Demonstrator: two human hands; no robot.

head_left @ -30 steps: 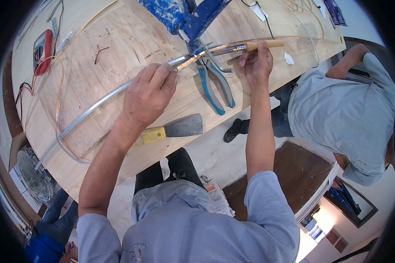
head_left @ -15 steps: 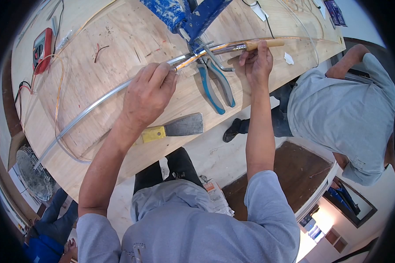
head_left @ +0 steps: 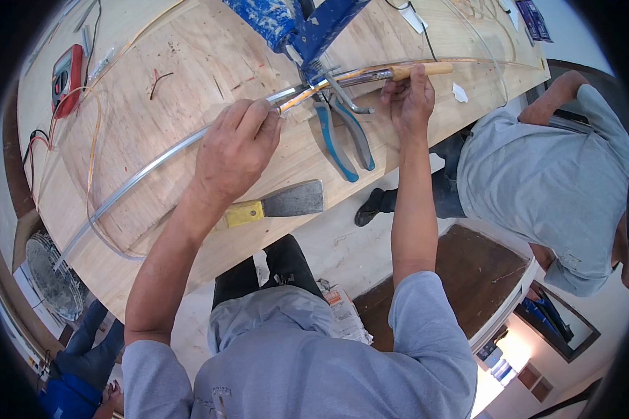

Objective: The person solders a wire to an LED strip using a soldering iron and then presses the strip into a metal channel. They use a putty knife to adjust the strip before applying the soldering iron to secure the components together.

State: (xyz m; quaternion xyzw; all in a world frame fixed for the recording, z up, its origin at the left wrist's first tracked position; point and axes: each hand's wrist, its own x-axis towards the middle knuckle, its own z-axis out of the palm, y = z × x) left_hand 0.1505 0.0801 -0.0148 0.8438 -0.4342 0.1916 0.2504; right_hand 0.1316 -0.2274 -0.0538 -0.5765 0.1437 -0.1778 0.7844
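Inward of the near edge of the tabletop (head_left: 203,56), the left hand's (head_left: 234,153) grip pinches the amber strip (head_left: 302,100), probably to steady it, while the right hand's (head_left: 411,101) grip pinches the wooden-handled tool (head_left: 435,69), likely for fine aim.

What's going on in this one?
Someone at a wooden table pinches a copper-coloured strip in the left hand, over a long silvery strip. The right hand holds a wooden-handled tool, its metal end towards the strips. Pliers and a scraper lie nearby, unheld. Another person is off to the right.
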